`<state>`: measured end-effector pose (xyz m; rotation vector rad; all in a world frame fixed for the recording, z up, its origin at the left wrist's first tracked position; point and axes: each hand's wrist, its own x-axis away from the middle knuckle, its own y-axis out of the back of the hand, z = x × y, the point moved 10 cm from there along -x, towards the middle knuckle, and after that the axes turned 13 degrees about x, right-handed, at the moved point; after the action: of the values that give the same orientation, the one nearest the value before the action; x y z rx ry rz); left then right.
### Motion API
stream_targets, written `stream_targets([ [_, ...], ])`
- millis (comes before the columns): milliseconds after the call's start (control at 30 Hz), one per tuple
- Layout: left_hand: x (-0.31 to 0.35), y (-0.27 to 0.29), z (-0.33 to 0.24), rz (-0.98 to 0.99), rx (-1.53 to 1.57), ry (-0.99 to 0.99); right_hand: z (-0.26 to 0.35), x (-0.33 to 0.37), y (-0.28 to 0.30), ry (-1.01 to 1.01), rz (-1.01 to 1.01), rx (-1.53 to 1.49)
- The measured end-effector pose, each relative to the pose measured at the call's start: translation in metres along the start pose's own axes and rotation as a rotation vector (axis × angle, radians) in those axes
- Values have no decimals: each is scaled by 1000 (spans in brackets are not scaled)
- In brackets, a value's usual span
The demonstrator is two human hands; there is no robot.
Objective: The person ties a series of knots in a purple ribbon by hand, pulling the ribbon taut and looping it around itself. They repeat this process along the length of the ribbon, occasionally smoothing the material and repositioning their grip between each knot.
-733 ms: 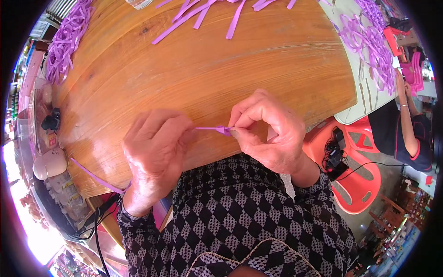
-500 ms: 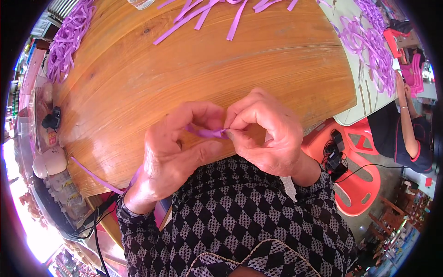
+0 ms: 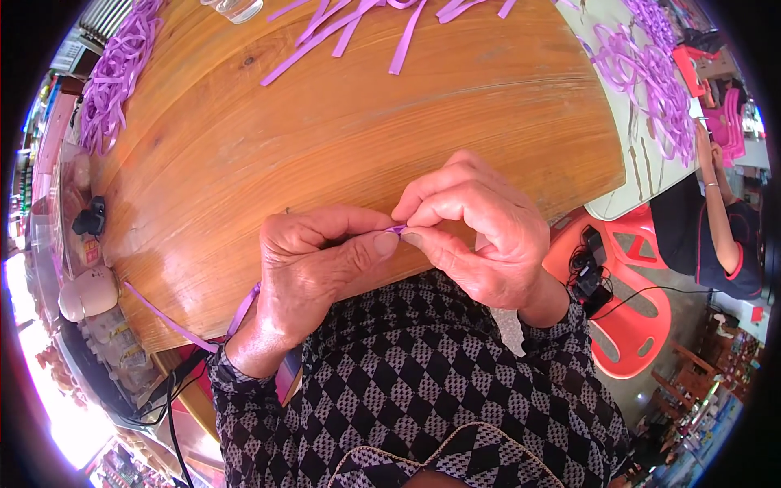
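Between my two hands, over the near edge of the wooden table (image 3: 350,146), a small bit of purple ribbon (image 3: 396,230) shows at the fingertips. My left hand (image 3: 325,256) pinches it with thumb and forefinger from the left. From the right, my right hand (image 3: 480,224) pinches the same spot, its thumb and forefinger meeting the left fingertips. Most of the held ribbon is hidden by my fingers. Behind my left wrist, a length of purple ribbon (image 3: 171,318) hangs over the table's near left edge.
Purple ribbon strips (image 3: 342,37) lie at the far edge, beside a clear glass (image 3: 236,8). Ribbon bundles sit far left (image 3: 118,73) and on a pale table (image 3: 606,207) at right. An orange chair (image 3: 626,325) holds black cables. Another person's arm (image 3: 717,211) is at far right.
My left thumb and forefinger have closed together on the ribbon, and the left hand has moved right, toward the right fingertips. Less of the held ribbon shows now.
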<state>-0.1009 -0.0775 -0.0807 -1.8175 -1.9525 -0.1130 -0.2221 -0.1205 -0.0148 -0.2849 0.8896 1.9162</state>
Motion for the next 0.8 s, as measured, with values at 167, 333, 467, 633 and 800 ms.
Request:
stream_targets([
  [167,-3,3,8,-59,62,47,-3,1,2,-7,25,-39],
  [333,-5,-5,4,34,72,0,-7,2,4,-30,16,-19],
  [467,-1,-6,10,-36,153,101,-5,3,2,-11,46,-11],
  [633,-3,-8,-14,83,-30,-222,-4,4,4,-15,17,-39],
  [800,-2,-4,0,-4,70,21,-3,3,3,22,27,-51],
])
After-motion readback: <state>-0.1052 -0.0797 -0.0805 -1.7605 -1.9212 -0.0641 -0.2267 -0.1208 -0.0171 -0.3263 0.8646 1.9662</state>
